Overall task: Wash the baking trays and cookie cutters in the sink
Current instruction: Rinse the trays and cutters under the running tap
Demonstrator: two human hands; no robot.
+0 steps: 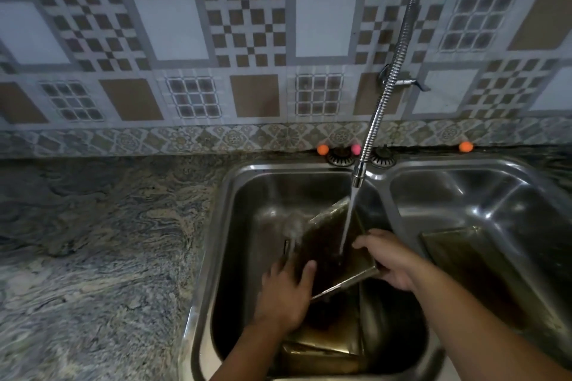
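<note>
Baking tray (334, 244), gripped by both the left hand (286, 294) and right hand (387, 260), should stay tilted under the stream (348, 219) so water sheets off.

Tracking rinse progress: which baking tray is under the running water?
The tray held tilted by both hands in the left basin; another lies beneath it, a third leans in the right basin.

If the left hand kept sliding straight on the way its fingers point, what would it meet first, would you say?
Probably the dark face of the tilted baking tray that the left hand already holds, then the water stream from the tap; depth is unclear.
</note>
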